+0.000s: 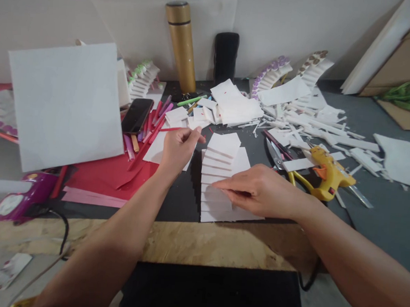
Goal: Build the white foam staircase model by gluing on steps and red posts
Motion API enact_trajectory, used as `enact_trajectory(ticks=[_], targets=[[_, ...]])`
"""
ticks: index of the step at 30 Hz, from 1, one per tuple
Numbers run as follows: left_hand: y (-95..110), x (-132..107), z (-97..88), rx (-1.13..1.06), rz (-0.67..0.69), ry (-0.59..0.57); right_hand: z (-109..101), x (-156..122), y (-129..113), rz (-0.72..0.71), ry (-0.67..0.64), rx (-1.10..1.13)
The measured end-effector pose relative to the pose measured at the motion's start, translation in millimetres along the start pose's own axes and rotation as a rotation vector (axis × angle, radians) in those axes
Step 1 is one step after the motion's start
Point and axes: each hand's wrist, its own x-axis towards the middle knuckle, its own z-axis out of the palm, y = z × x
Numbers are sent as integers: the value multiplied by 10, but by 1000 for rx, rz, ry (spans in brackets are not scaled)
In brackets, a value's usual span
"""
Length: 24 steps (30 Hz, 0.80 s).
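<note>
A stepped staircase of white foam-board pieces (221,173) lies on the dark work surface in front of me. My right hand (261,190) rests on its lower steps, fingers flat and pressed together, pointing left. My left hand (179,147) is just left of the staircase's top, its fingers pinched on a thin red strip (171,129) above a white sheet. Loose white foam pieces (234,106) are piled behind the staircase.
A yellow glue gun (328,175) and scissors (277,157) lie to the right among white offcuts (331,129). A white board (67,103), a phone (137,115), red paper (110,171) and coloured strips are to the left. A gold flask (181,45) and finished staircases stand at the back.
</note>
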Motion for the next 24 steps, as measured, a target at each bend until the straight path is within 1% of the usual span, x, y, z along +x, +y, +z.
enact_trajectory(ticks=[2,5,9,15,21,24], targets=[[4,-3,0,-9,3,-5,11,-6,14,16,20,13],[10,-10,0,-26,3,-11,28,-8,38,39,16,4],[16,-17,-6,-28,0,-11,39,-8,49,30,18,-8],[29,-17,-9,-31,-12,-9,36,-13,36,84,119,-44],[5,-10,1,-29,-4,-10,35,-8,34,109,95,-75],[-11,-5,-2,-23,-1,-9,29,-7,36,107,115,-76]])
